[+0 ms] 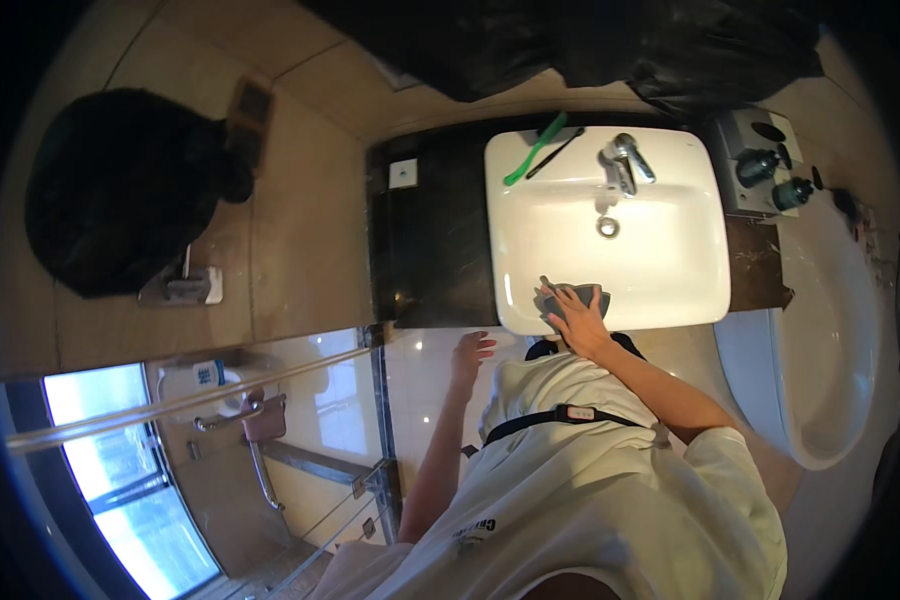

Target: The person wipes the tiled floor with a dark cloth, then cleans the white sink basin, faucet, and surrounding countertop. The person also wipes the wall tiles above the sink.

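Observation:
My right hand [579, 324] presses a dark grey cloth [598, 300] against the inner front wall of a white washbasin [675, 262]. Its fingers are spread over the cloth, and part of the cloth hides beneath them. Just off the front edge of the dark stone counter [435, 255], my left hand [471, 358] hangs with nothing in it and its fingers loosely apart. At the back of the basin stands a chrome faucet [627, 166], with a round drain [607, 226] below it. A green brush [532, 154] and a thin black brush [556, 152] lie across the basin's back left corner.
A small white square item [403, 173] sits on the counter's left part. To the right are a grey tissue box [750, 135] and two dark pump bottles [756, 168]. A white bathtub [832, 360] stands beyond them. Left of me runs a metal rail [195, 401].

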